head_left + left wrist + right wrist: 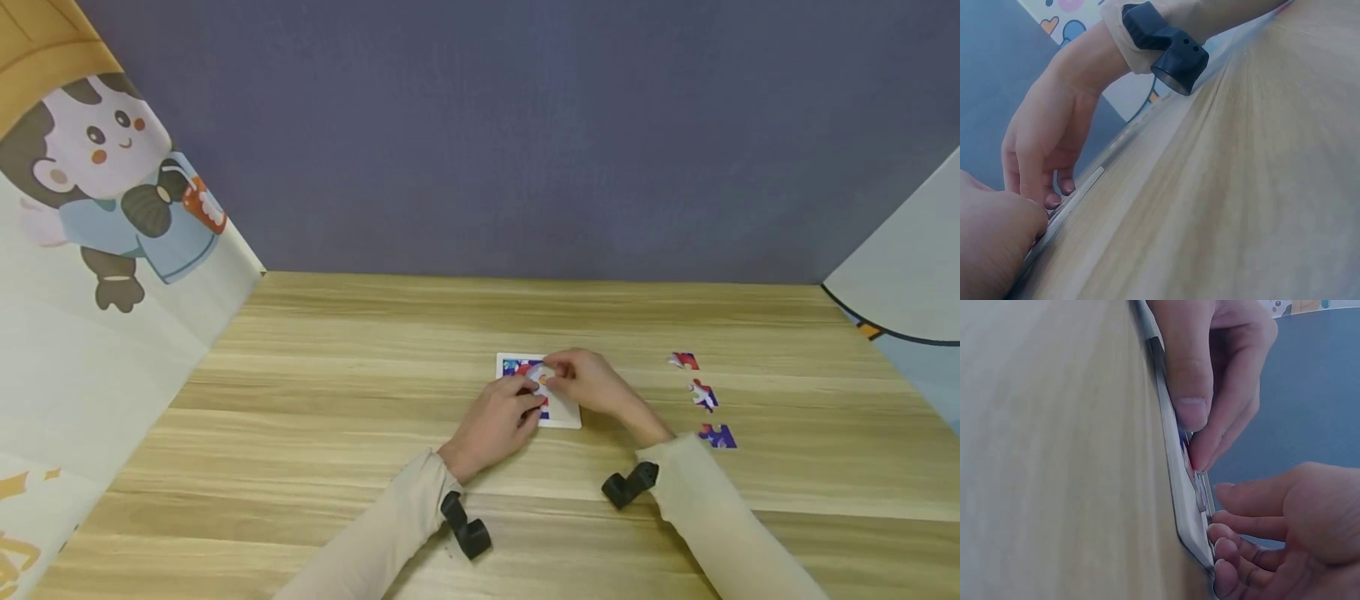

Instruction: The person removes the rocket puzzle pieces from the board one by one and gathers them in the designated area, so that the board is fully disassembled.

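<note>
A white-bordered jigsaw puzzle tray lies on the table, partly filled with blue, red and white pieces. Both hands are over it and cover much of the picture. My left hand reaches in from the lower left; in the right wrist view its thumb and a finger press down on the pieces. From the right comes my right hand, its fingertips at the tray's far right part, beside a pale puzzle piece. In the right wrist view the right thumb stands apart from the fingers, with nothing visible between them.
Three loose puzzle pieces lie in a column right of the tray: a red and white one, a white and purple one and a purple one. The wood-grain table meets a dark blue-grey wall behind.
</note>
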Tool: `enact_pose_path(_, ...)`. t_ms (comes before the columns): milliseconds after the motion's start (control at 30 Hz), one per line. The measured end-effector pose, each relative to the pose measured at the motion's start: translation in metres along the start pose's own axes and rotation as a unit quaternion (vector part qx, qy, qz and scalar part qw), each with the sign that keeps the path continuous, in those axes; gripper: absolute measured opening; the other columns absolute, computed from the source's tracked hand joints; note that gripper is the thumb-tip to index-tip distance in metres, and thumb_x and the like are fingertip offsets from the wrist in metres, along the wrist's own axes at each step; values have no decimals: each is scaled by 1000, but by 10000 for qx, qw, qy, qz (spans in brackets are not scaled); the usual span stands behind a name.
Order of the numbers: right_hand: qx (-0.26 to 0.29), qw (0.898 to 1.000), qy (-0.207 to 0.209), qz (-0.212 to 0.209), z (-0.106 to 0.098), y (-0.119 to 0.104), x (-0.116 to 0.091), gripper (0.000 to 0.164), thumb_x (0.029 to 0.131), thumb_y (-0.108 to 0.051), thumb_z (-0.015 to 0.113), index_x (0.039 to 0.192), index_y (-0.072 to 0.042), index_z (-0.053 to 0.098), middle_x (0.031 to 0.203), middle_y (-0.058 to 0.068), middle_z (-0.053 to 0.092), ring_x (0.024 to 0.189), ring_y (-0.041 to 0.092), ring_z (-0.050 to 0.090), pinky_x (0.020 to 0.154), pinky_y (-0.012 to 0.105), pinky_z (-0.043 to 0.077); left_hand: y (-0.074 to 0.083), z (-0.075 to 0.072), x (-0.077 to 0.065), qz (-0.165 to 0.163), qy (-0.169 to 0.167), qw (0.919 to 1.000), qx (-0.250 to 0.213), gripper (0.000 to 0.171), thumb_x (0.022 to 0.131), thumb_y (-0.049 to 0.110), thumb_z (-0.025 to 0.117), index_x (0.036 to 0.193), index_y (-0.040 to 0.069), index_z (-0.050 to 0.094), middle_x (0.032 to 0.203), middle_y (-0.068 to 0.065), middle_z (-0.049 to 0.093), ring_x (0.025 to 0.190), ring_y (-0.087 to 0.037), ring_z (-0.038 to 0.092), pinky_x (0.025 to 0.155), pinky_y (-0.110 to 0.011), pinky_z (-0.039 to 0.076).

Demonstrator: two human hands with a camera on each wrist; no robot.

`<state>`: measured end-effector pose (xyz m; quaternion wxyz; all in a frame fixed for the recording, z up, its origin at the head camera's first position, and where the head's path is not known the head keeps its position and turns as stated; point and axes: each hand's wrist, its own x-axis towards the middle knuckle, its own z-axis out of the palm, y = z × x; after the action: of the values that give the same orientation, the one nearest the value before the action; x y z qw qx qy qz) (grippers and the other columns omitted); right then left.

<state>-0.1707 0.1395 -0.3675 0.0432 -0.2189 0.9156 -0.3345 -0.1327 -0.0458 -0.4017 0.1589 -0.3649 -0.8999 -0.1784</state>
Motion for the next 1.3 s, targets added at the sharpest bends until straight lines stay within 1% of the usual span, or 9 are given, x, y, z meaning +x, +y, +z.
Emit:
enact_pose_path(233,-19,10000,54,42,2,2,4,30,88,-6,63,114,9,63,79,8,61,68,12,51,61,23,42,0,0,1,34,64,10000,-24,20,91,18,61,103,9,74,108,-4,66,103,-17,61,96,-32,48)
enact_pose_path(400,442,9989,180,33,3,4,3,27,87,-8,64,109,6,64,78,8,59,66,12,51,58,23,42,0,0,1,17,-11,10000,-32,21,91,17,61,105,9,74,109,-4,66,103,-16,61,96,-31,48)
enact_pose_path(533,781,9959,428,-175,2,5,2,22,87,-9,64,103,6,64,77,7,59,64,12,51,55,23,41,0,0,1,1,-33,10000,-48,21,91,17,61,105,8,74,109,-4,66,104,-16,60,97,-31,47)
enact_pose_path(633,801,9955,502,-25,2,6,3,20,87,-6,63,104,4,64,80,9,60,66,13,52,56,23,42,-1,0,1,-14,-40,10000,-65,21,91,17,61,105,8,74,110,-4,66,104,-16,60,97,-31,47)
enact_pose_path(800,684,9960,490,314,5,6,5,19,89,-5,61,106,2,64,90,14,65,75,18,58,64,26,47,-1,1,1,-24,-50,10000,-67,21,91,17,61,105,8,74,110,-4,66,104,-16,60,97,-30,47)
enact_pose_path(967,638,9950,612,457,5,3,4,17,89,-5,61,104,1,64,93,15,68,80,22,63,70,32,52,-1,1,1,-12,-25,10000,-46,20,91,18,61,104,8,74,109,-3,66,104,-16,60,97,-31,47)
enact_pose_path(1100,773,9934,696,480,6,4,4,15,89,-5,61,102,2,63,94,17,69,85,27,66,75,38,55,0,1,1,-20,-28,10000,-62,20,91,18,61,104,8,74,109,-3,66,102,-16,61,95,-30,48)
enact_pose_path(1200,882,9920,762,490,8,4,6,15,88,-5,62,101,2,63,94,18,68,86,28,67,77,40,55,-1,2,1,-28,-22,10000,-74,20,91,17,62,104,8,74,109,-3,66,103,-16,61,95,-30,48)
enact_pose_path(1300,924,9906,874,512,10,2,8,15,87,-5,63,100,2,63,91,18,69,84,28,67,75,37,56,-1,2,1,-33,12,9999,-103,20,90,17,62,104,8,74,109,-3,66,103,-16,60,97,-31,47)
